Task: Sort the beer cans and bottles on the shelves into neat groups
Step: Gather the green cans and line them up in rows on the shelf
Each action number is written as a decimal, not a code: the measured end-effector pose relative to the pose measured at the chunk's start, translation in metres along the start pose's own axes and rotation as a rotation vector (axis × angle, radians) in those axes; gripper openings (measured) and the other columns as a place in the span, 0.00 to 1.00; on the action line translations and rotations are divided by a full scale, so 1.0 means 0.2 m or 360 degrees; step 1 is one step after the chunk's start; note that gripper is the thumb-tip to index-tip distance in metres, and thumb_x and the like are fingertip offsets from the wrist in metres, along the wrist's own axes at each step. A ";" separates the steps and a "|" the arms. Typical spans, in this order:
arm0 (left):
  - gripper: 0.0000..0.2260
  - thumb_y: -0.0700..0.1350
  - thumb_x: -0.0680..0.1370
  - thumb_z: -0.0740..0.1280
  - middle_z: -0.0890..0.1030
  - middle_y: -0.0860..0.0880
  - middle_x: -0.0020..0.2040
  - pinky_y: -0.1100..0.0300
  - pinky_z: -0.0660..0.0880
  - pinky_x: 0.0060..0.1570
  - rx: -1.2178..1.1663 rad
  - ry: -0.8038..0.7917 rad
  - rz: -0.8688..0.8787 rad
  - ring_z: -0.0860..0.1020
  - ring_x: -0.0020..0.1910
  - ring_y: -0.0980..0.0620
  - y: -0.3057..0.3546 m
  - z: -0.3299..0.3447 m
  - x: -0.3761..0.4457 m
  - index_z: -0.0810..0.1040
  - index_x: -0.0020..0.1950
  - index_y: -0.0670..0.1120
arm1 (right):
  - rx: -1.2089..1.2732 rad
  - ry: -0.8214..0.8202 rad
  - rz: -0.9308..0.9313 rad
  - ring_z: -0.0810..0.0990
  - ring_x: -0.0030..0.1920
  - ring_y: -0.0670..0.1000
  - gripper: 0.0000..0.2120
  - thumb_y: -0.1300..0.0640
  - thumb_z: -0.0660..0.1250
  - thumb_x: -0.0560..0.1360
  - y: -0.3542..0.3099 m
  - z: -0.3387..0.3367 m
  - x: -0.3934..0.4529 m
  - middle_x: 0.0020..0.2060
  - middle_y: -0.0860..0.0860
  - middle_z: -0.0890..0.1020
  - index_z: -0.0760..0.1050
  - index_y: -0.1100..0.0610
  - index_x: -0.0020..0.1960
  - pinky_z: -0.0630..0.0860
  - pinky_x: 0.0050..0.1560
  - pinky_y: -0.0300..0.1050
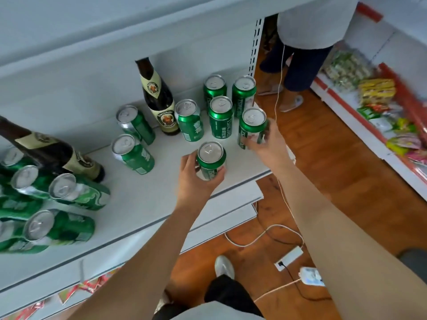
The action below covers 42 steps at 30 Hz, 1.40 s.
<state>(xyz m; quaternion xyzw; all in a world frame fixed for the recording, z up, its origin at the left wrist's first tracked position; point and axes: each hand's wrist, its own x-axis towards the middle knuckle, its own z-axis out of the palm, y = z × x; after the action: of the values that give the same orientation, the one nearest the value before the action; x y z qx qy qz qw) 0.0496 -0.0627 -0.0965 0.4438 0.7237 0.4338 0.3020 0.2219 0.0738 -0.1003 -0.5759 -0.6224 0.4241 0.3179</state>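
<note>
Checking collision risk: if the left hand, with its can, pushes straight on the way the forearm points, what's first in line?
Likely the green can right of the brown bottle; the left hand and its held can aim roughly there, though depth is unclear.

The green metal beer cans [220,120] have glossy printed sides and dull, brushed silver lids. The dark brown glass bottles [159,98] shine, with smooth cream paper labels. The white painted metal shelf [147,199] looks matt and smooth. The orange-brown wooden floor [323,153] has a slight sheen and visible grain. The snack packets [376,91] on the facing rack are shiny plastic film. The white cable [265,233] looks like smooth plastic.
</note>
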 end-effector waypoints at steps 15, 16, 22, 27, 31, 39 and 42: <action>0.23 0.49 0.72 0.77 0.82 0.59 0.54 0.67 0.77 0.51 -0.0352 -0.0092 -0.0158 0.80 0.52 0.64 0.04 -0.11 0.11 0.73 0.65 0.53 | 0.0413 0.0008 0.0004 0.77 0.52 0.29 0.31 0.56 0.77 0.71 -0.15 0.00 -0.10 0.55 0.39 0.79 0.69 0.52 0.70 0.73 0.46 0.24; 0.22 0.48 0.72 0.76 0.83 0.59 0.53 0.67 0.77 0.50 -0.0408 -0.0086 -0.0178 0.80 0.52 0.63 0.05 -0.11 0.10 0.74 0.64 0.52 | 0.0428 -0.0005 0.0013 0.77 0.53 0.30 0.31 0.56 0.77 0.71 -0.17 0.00 -0.11 0.56 0.39 0.80 0.69 0.51 0.70 0.73 0.47 0.25; 0.20 0.49 0.72 0.75 0.84 0.56 0.53 0.68 0.76 0.48 -0.0723 -0.0108 -0.0262 0.81 0.54 0.59 0.07 -0.30 -0.11 0.76 0.62 0.51 | 0.0571 -0.0185 0.0011 0.81 0.54 0.39 0.22 0.58 0.74 0.73 -0.29 0.07 -0.33 0.52 0.40 0.83 0.74 0.47 0.64 0.77 0.49 0.33; 0.27 0.56 0.69 0.77 0.84 0.54 0.56 0.61 0.77 0.52 -0.0802 -0.0129 -0.0232 0.80 0.58 0.54 0.03 -0.66 -0.37 0.76 0.65 0.51 | 0.0765 -0.0250 -0.0031 0.83 0.51 0.42 0.20 0.60 0.73 0.74 -0.55 0.24 -0.63 0.50 0.44 0.84 0.74 0.51 0.63 0.77 0.47 0.33; 0.27 0.53 0.68 0.76 0.83 0.53 0.59 0.62 0.76 0.56 -0.0758 -0.0063 -0.0145 0.79 0.60 0.54 -0.08 -1.08 -0.67 0.75 0.66 0.52 | 0.0815 -0.0404 -0.0215 0.83 0.53 0.44 0.21 0.62 0.73 0.74 -0.85 0.50 -0.95 0.52 0.45 0.84 0.72 0.47 0.63 0.77 0.49 0.34; 0.22 0.49 0.70 0.77 0.83 0.56 0.56 0.61 0.77 0.55 -0.0650 0.0429 -0.0184 0.80 0.59 0.56 -0.53 -2.16 -1.40 0.75 0.61 0.58 | 0.0853 -0.0735 -0.0483 0.82 0.52 0.42 0.23 0.54 0.73 0.67 -1.45 1.41 -1.82 0.50 0.42 0.84 0.73 0.49 0.60 0.76 0.50 0.33; 0.25 0.55 0.66 0.77 0.83 0.57 0.56 0.61 0.77 0.57 -0.0601 0.0735 -0.0246 0.80 0.57 0.59 -0.73 -2.58 -1.61 0.74 0.61 0.59 | 0.0779 -0.0922 -0.0598 0.82 0.51 0.41 0.22 0.55 0.75 0.69 -1.62 1.81 -2.12 0.50 0.41 0.84 0.73 0.48 0.60 0.75 0.49 0.31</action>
<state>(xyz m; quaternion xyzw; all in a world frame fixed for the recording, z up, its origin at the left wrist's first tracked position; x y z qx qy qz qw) -0.2938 -0.5739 0.0181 0.2130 0.7114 0.6258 0.2388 -0.1866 -0.3954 0.0700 -0.2170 -0.6613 0.6382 0.3291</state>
